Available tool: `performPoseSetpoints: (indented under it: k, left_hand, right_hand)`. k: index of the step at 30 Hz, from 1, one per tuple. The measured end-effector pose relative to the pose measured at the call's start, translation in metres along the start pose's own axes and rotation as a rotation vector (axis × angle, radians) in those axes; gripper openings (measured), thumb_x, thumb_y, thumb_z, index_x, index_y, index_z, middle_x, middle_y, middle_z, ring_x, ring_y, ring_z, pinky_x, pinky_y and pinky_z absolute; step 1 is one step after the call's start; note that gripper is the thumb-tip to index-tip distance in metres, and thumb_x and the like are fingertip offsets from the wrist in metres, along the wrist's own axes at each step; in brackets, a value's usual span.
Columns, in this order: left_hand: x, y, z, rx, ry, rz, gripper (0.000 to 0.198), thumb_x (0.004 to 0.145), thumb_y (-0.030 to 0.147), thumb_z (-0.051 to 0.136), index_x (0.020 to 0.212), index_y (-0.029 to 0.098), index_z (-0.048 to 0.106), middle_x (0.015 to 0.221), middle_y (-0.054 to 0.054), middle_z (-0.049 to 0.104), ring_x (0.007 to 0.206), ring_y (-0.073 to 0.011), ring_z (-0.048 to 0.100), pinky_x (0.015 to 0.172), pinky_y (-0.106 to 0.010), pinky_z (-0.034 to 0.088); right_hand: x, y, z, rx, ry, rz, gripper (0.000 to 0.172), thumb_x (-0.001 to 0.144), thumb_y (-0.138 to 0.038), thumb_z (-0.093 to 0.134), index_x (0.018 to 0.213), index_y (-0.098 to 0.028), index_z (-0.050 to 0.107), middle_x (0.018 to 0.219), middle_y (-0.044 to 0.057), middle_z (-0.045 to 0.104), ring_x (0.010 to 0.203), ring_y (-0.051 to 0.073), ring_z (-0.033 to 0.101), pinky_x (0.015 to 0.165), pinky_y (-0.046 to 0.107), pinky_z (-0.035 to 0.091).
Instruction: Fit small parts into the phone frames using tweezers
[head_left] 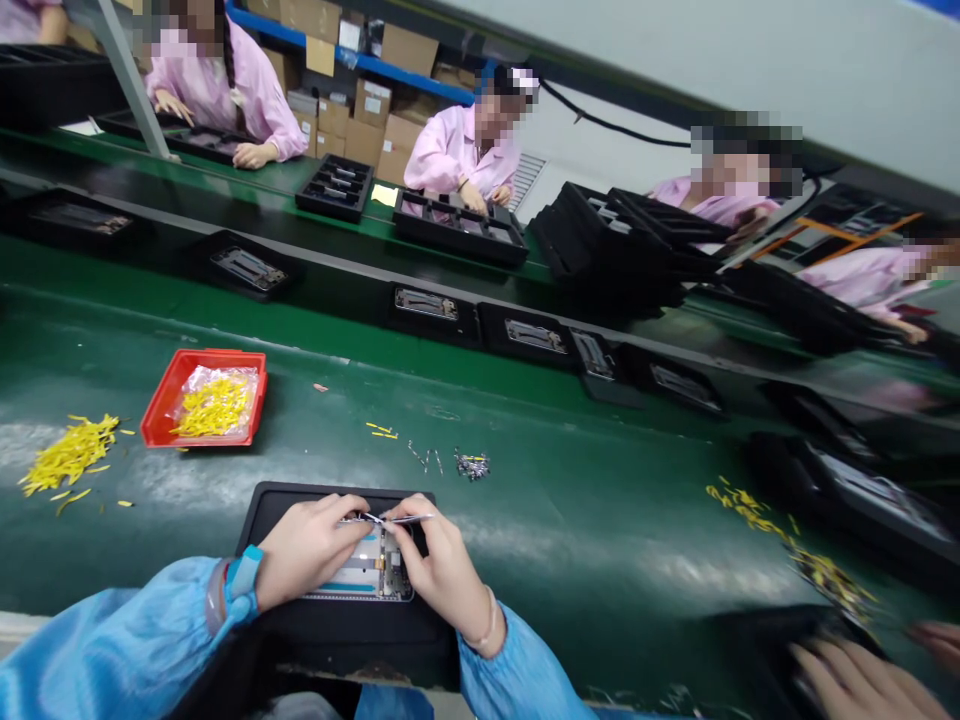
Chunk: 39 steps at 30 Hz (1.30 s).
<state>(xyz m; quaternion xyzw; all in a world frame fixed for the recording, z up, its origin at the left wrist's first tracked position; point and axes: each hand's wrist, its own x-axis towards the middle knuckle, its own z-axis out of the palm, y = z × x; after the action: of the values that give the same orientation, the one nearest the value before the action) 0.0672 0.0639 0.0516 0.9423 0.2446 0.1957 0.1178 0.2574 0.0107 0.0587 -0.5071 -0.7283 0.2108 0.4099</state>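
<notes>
A black tray [262, 505] lies at the near edge of the green bench, with a flat metal device frame [367, 578] in it. My left hand [307, 550] rests on the frame, fingers curled and pinching a small part at its top edge. My right hand [442, 570] is closed round thin metal tweezers [405, 519], whose tips meet the left fingertips. Both wrists come out of blue sleeves, and the left one wears a blue wrist strap [241, 575].
A red bin [161, 405] holds a bag of yellow strips; loose yellow strips [67, 455] lie left of it. Small metal parts [471, 464] sit beyond the tray. Black trays with frames ride the belt [427, 305]. Workers in pink sit opposite. Another person's hand [862, 685] shows at lower right.
</notes>
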Motion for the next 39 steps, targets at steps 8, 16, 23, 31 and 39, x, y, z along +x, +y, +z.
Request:
performPoseSetpoints:
  k: [8,16,23,31,39]
  left_hand:
    - [0.000,-0.002,0.002,0.176,-0.096,0.069,0.021,0.090,0.012,0.044,0.101,0.020,0.059,0.101,-0.006,0.064,0.080,-0.0159,0.063,0.061,-0.022,0.053]
    - [-0.009,-0.002,0.009,0.264,-0.150,0.155,0.040,0.082,-0.001,0.039,0.111,0.017,0.059,0.115,-0.011,0.064,0.097,-0.0208,0.064,0.075,-0.028,0.055]
    - [-0.025,-0.022,0.025,0.209,-0.087,0.179,0.052,0.081,0.001,0.034,0.121,0.025,0.058,0.124,-0.008,0.061,0.106,-0.0207,0.062,0.085,-0.029,0.052]
    - [-0.018,-0.020,0.018,0.242,0.033,0.183,0.037,0.094,0.020,0.031,0.105,0.021,0.066,0.111,-0.010,0.067,0.086,-0.0189,0.068,0.072,-0.024,0.054]
    - [-0.021,-0.029,0.025,0.123,-0.037,0.138,0.034,0.093,0.026,0.035,0.112,0.027,0.063,0.117,-0.007,0.065,0.094,-0.0213,0.067,0.076,-0.028,0.055]
  right_hand:
    - [-0.004,0.000,0.002,0.026,0.027,0.020,0.011,0.091,-0.013,0.045,0.093,-0.022,0.051,0.079,0.004,0.060,0.073,0.018,0.061,0.063,0.028,0.051]
    - [-0.004,-0.007,0.005,0.056,0.048,0.061,0.009,0.091,-0.018,0.045,0.090,-0.022,0.054,0.080,0.006,0.062,0.074,0.019,0.061,0.066,0.030,0.053]
    - [0.003,-0.026,-0.011,0.234,0.454,0.129,0.013,0.085,-0.016,0.056,0.094,-0.024,0.050,0.085,0.004,0.063,0.081,0.019,0.065,0.076,0.036,0.054]
    - [0.000,-0.007,0.007,0.404,0.453,0.410,0.022,0.079,-0.031,0.064,0.093,-0.022,0.049,0.082,0.004,0.068,0.077,0.018,0.069,0.073,0.031,0.057]
    - [-0.007,-0.003,0.019,0.435,0.464,0.443,0.028,0.078,-0.041,0.066,0.091,-0.022,0.049,0.080,0.004,0.068,0.075,0.019,0.070,0.071,0.031,0.058]
